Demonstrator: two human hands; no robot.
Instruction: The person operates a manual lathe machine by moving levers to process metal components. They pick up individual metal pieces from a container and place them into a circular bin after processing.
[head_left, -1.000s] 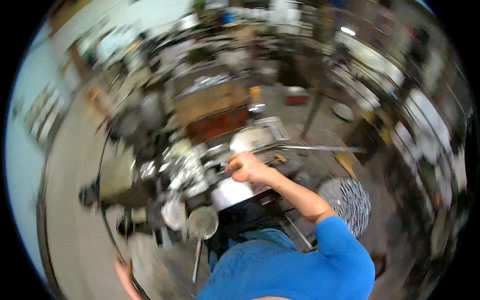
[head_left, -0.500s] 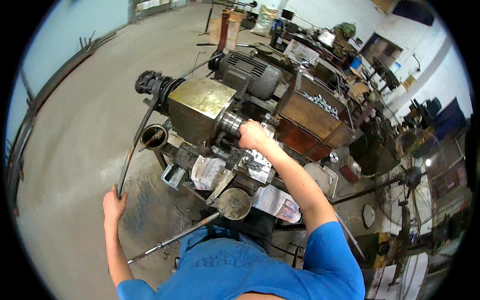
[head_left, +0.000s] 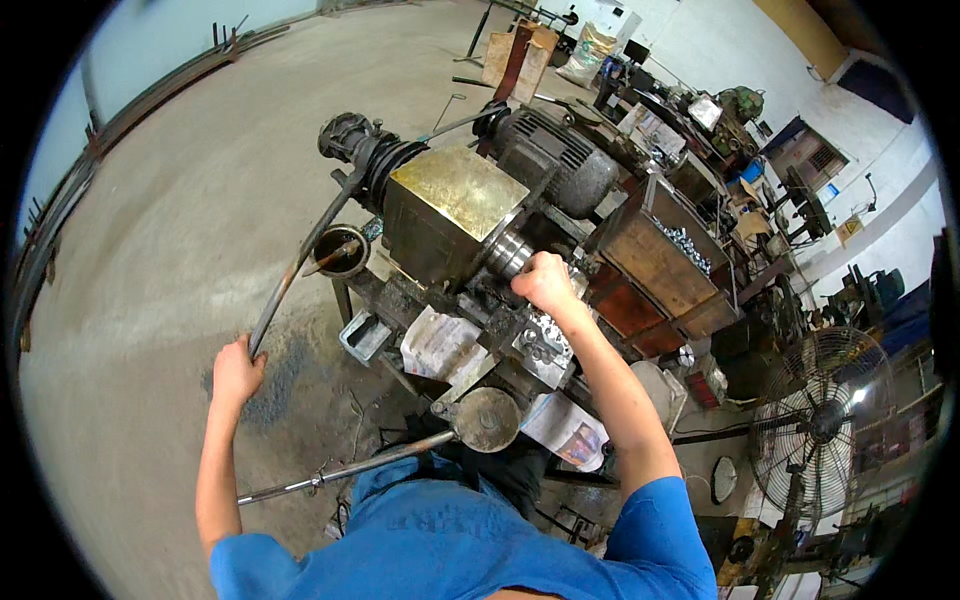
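Note:
My left hand (head_left: pixel 237 370) is closed round the lower end of a long dark metal lever (head_left: pixel 300 262). That lever runs up to the black round parts (head_left: pixel 385 170) at the left end of a greasy machine. A boxy metal housing (head_left: pixel 460 180) with a worn yellowish top sits in the machine's middle. From its right side sticks a shiny ringed spindle (head_left: pixel 508 254). My right hand (head_left: pixel 545 283) is closed at the spindle's front end; whatever its fingers hold is hidden. A bar handle (head_left: pixel 370 464) with a round metal disc (head_left: pixel 487 420) lies close before my body.
An electric motor (head_left: pixel 560 160) stands behind the housing. To the right is a wooden bin (head_left: pixel 655 262) of small metal parts (head_left: pixel 686 248). A cup of dark liquid (head_left: pixel 341 250) hangs near the lever. Stained paper (head_left: pixel 443 345) lies on the machine; a caged fan (head_left: pixel 825 420) stands right.
The view has turned, so the machine appears farther right and tilted. Both hands keep their places on the lever and at the spindle, with no clear movement against the machine.

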